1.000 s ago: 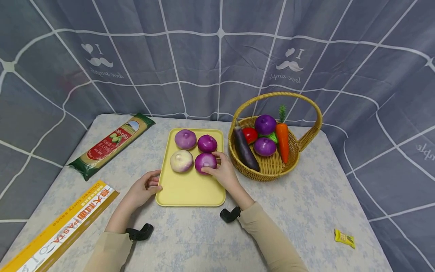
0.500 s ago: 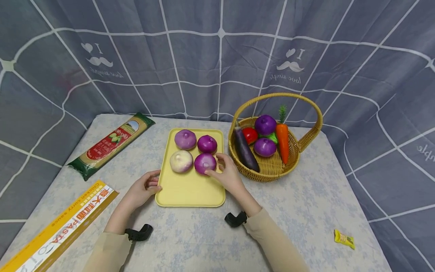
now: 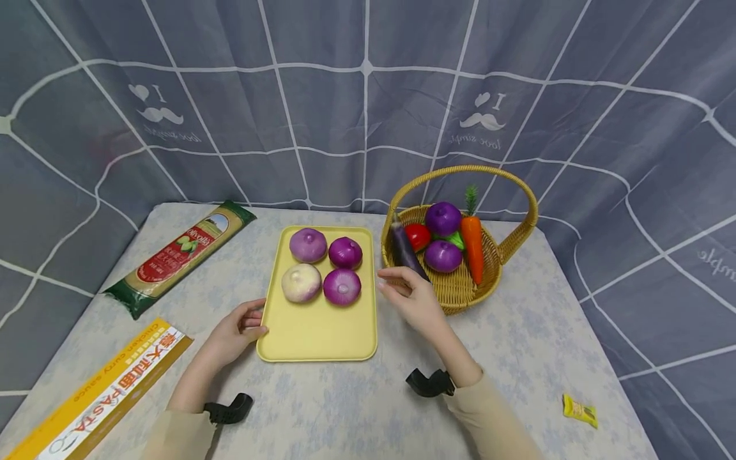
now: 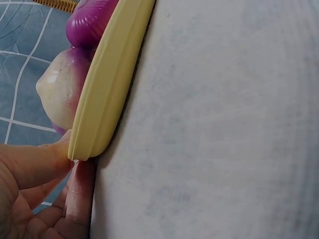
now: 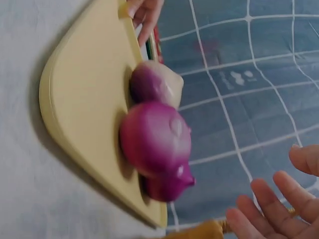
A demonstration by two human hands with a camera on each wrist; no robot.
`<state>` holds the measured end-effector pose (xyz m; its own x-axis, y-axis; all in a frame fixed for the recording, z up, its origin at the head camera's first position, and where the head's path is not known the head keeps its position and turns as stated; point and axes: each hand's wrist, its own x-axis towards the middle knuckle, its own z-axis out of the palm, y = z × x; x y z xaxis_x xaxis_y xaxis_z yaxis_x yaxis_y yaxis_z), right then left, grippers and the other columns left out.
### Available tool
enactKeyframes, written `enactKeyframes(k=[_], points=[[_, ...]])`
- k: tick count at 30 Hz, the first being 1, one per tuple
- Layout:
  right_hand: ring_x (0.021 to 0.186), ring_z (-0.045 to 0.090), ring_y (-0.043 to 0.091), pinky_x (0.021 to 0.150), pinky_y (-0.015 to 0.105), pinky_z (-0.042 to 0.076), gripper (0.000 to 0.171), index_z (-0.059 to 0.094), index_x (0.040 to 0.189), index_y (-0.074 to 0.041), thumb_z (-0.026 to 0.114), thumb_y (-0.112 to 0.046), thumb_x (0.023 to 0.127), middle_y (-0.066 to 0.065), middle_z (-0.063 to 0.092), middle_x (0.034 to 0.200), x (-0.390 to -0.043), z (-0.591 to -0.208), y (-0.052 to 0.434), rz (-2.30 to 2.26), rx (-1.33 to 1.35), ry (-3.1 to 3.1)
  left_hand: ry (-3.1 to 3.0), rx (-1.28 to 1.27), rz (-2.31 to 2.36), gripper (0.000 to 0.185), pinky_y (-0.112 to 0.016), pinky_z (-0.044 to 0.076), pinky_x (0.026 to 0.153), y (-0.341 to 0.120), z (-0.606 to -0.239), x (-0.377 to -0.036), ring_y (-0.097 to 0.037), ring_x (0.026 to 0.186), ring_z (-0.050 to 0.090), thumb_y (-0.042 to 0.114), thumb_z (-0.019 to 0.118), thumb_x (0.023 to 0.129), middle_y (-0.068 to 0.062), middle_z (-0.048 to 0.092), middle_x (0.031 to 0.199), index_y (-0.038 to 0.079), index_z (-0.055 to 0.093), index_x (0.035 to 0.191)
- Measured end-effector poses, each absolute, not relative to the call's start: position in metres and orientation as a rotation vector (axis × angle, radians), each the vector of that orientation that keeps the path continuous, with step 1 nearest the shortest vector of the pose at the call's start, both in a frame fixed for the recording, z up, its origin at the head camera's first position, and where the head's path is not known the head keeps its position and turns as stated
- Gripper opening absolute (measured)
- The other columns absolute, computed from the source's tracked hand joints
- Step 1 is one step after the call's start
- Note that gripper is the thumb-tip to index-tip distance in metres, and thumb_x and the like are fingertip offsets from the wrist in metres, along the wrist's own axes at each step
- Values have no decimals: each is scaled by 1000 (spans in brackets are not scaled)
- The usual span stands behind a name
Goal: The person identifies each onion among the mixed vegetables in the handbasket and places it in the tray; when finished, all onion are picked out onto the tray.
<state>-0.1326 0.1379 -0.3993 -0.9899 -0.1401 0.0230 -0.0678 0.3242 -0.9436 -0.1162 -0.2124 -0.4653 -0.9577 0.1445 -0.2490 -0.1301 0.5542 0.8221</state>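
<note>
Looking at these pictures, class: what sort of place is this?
Probably a staged tabletop set, not a real kitchen: a printed grey curtain as backdrop, glossy toy-like onions on a yellow tray, and a wicker basket of toy-like vegetables.

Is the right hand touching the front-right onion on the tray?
Apart. The head view shows the right hand lifted beside the yellow tray, bare tray between it and the onion.

Far left you've got the green pasta packet (image 3: 179,257) | yellow pasta box (image 3: 100,397) at the near-left edge | small yellow sachet (image 3: 579,409) lying alone, near right.
</note>
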Motion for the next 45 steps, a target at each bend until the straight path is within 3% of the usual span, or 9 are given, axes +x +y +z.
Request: enactKeyframes(k=[5,11,20,24,29,34,45], points=[[110,65,19,91,20,53,28,66,120,-3,66,-15,95,16,67,121,-131,-398,155,-1823,-190,2524,2510,6,1365,58,-19,50,77,-214,-468,-113,-27,106,57,7,64,94,-22,57,121,-4,40,145],[97,65,-1,86,13,51,25,66,117,2,64,-10,95,22,67,118,-139,-391,181,-1929,-143,2591,2519,0,1356,57,-18,50,77,-214,-468,-116,-27,107,57,6,63,94,-22,57,121,-3,39,146],[95,59,-8,85,8,46,34,66,122,-3,65,-26,96,17,65,125,-160,-391,227,-1821,159,2762,2514,-12,1367,58,-17,50,76,-211,-469,-114,-29,107,58,6,64,94,-23,57,121,-4,40,146],[104,61,4,85,15,46,35,66,123,-5,64,-28,96,15,66,125,-168,-397,240,-1705,252,2838,2523,-8,1364,58,-17,50,77,-212,-469,-117,-28,107,57,5,63,94,-23,57,121,-4,39,146],[125,55,29,102,38,46,42,60,129,-3,65,-28,95,17,59,133,-179,-406,246,-1611,303,2842,2527,-10,1356,58,-17,49,77,-213,-467,-118,-28,107,57,5,63,94,-22,57,121,-4,40,146],[136,43,34,114,46,36,59,49,140,-1,67,-33,93,20,48,144,-188,-413,247,-1475,312,2826,2521,-11,1355,58,-17,49,77,-212,-467,-117,-28,107,57,5,63,94,-23,56,121,-4,39,146],[140,36,41,117,52,30,78,31,149,6,65,-35,92,28,36,151,-206,-418,245,-1286,336,2754,2512,-31,1365,58,-18,50,76,-211,-469,-115,-27,107,57,5,63,94,-21,56,121,-2,40,146]])
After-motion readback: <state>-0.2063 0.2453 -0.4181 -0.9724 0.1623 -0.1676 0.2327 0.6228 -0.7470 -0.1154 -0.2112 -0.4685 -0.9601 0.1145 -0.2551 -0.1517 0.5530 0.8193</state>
